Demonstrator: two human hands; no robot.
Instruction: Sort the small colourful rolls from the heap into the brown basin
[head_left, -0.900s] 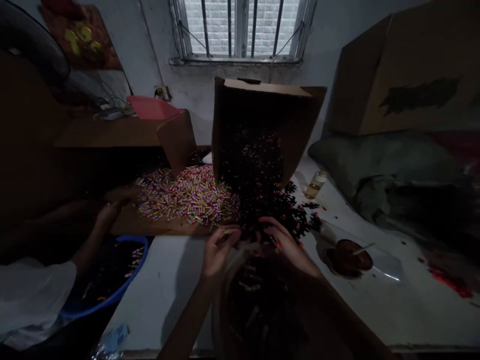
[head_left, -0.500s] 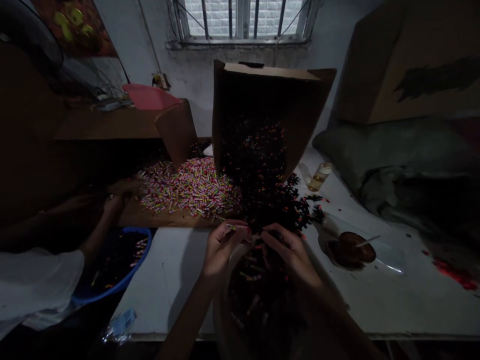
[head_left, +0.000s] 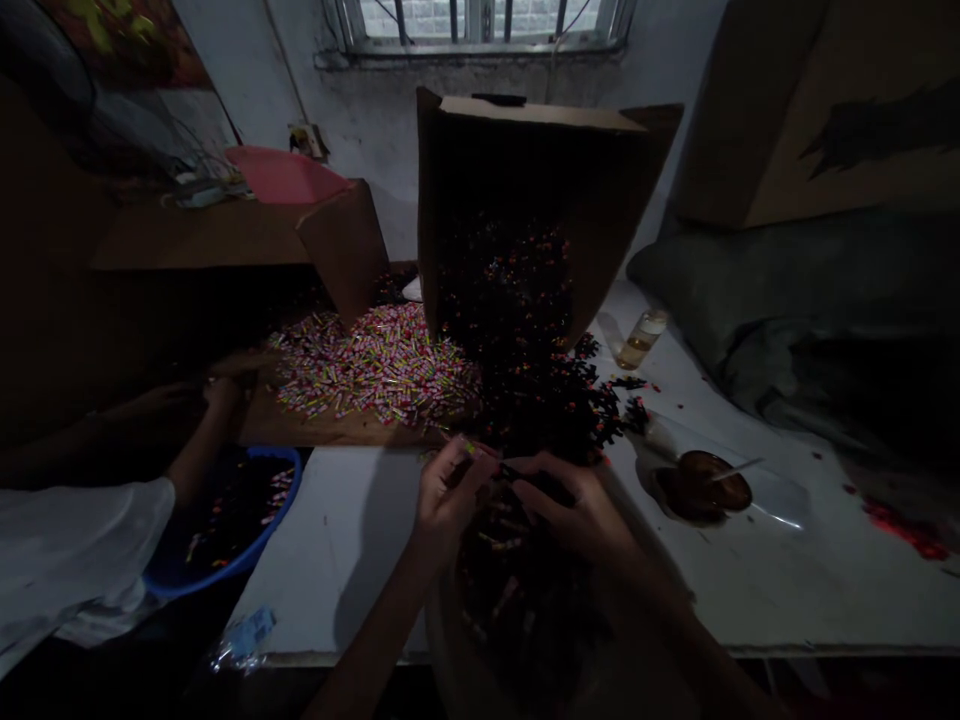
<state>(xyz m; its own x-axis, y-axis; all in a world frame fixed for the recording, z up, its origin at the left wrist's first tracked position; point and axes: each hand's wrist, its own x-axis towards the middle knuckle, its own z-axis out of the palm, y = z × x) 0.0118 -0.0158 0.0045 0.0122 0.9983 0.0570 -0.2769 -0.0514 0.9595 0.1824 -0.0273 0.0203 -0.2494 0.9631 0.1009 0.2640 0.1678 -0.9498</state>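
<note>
My left hand point(head_left: 450, 485) is closed in a pinch around a small printed stick-like piece point(head_left: 470, 448) with a yellow-green part. My right hand point(head_left: 570, 500) has its fingertips pinched on a small dark piece point(head_left: 511, 470), close against the left fingertips. Both hands hover over a round tub point(head_left: 442, 650) in which dark pieces and several printed ones lie. Just beyond them spreads a heap of small black pieces point(head_left: 540, 400), spilling from a cardboard box point(head_left: 611, 220) on its side. To its left lies a heap of pink, white and yellow printed pieces point(head_left: 375, 365).
At the left, a co-worker's hand point(head_left: 221, 395) is by the printed heap, above a blue basin point(head_left: 296, 490). On the white table point(head_left: 810, 590) to the right are a small bottle point(head_left: 641, 340), a brown bowl with a stick point(head_left: 712, 480) and red bits point(head_left: 907, 530).
My right hand has moved left, and its fingertips now meet the left hand's. The view has tipped slightly downward.
</note>
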